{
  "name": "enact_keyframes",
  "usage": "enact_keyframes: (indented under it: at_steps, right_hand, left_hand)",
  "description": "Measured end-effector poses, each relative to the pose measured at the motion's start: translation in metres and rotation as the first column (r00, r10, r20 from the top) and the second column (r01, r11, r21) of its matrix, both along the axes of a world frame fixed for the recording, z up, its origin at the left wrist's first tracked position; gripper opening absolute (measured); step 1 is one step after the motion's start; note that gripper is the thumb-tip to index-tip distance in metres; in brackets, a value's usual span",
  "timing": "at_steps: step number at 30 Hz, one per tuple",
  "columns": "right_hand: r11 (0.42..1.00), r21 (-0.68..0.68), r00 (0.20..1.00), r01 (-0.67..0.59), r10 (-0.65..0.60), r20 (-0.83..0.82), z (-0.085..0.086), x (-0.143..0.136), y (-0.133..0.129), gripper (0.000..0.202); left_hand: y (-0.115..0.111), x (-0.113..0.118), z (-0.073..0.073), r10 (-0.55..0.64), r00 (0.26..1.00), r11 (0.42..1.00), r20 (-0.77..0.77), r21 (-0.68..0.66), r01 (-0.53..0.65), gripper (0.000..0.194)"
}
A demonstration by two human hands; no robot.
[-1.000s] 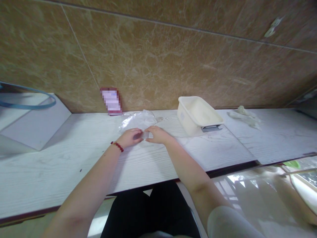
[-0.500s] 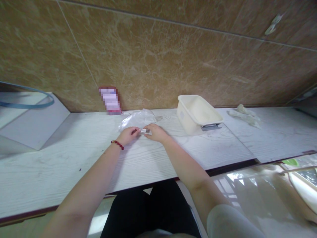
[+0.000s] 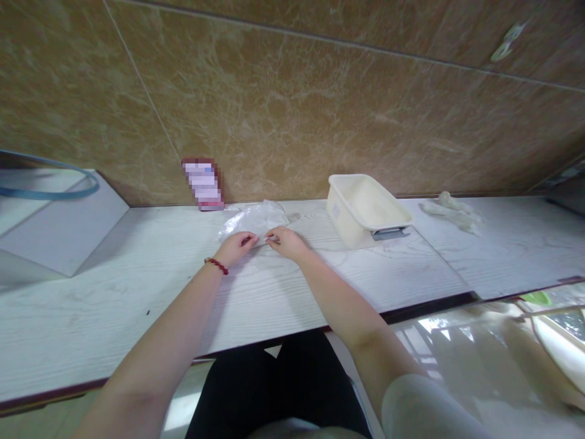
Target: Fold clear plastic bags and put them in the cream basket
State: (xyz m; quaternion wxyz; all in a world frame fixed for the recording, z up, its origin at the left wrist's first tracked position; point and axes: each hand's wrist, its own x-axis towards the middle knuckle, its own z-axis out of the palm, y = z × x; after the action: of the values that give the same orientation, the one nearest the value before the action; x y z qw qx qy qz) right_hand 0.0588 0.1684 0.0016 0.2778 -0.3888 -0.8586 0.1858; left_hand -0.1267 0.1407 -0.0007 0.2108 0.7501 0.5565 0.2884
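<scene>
My left hand (image 3: 236, 248) and right hand (image 3: 287, 243), fingertips pinched, meet beside a clear plastic bag (image 3: 256, 218) at frame center.

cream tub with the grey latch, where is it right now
In the head view, the cream tub sits on the white table, to the right of the right hand, near the brown wall.

Left hand (image 3: 238, 246) — red beaded bracelet (image 3: 216, 265) — pinches beside clear plastic (image 3: 256, 218).

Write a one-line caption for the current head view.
Both hands pinch at something small beside a clear plastic bag, left of a cream bin.
</scene>
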Motion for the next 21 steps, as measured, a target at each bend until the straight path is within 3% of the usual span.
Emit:
enact_keyframes:
  at_steps: [11, 21]
  right_hand:
    - [0.999, 0.023, 1.0, -0.022, 0.022, -0.004, -0.0014, 0.001, 0.001, 0.012]
    - [0.999, 0.033, 1.0, -0.017, 0.016, 0.023, -0.0002, 0.0016, -0.0002, 0.013]
  left_hand:
    - [0.0023, -0.0057, -0.0057, -0.019, 1.0, 1.0, -0.016, -0.001, 0.019, 0.025]
    - [0.0016, -0.0089, -0.0031, -0.047, 0.992, 0.994, -0.117, 0.089, 0.057, 0.024]
